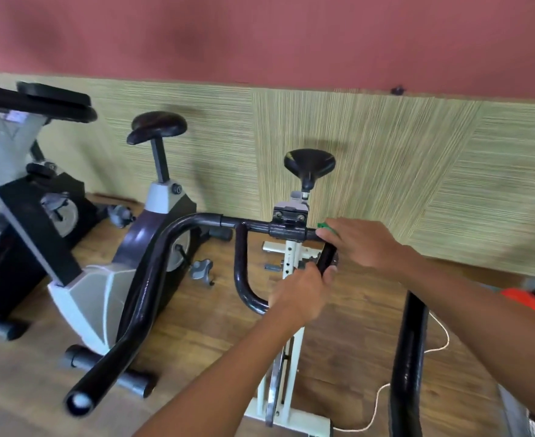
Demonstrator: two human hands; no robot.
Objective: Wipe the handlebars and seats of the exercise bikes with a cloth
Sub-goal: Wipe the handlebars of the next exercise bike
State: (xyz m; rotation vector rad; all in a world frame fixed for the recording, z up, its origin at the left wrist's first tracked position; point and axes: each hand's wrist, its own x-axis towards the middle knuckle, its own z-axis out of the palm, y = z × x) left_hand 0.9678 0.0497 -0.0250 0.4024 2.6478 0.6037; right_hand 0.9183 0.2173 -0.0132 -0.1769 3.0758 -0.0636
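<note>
Your right hand [359, 242] lies curled over the black handlebar [152, 279] of the white-framed bike [286, 367], just right of the centre clamp [286, 231], with a green cloth [324, 226] pressed under its fingers; only a small corner of the cloth shows at the far side of your knuckles. Your left hand [300, 293] is closed around the inner loop of the same bar, at the loop's lower right bend, thumb up against the short black grip that runs down from the crossbar. The two hands sit close together, one just above the other. This bike's black seat [309, 165] stands beyond the clamp, upright on its post, near the woven wall panel [386, 159]. To the left stands a second bike [108, 279] with a grey and dark body and its own black saddle [158, 126], untouched. A thin white cord [382, 392] trails over the wooden floor [203, 326] at the lower right.
</note>
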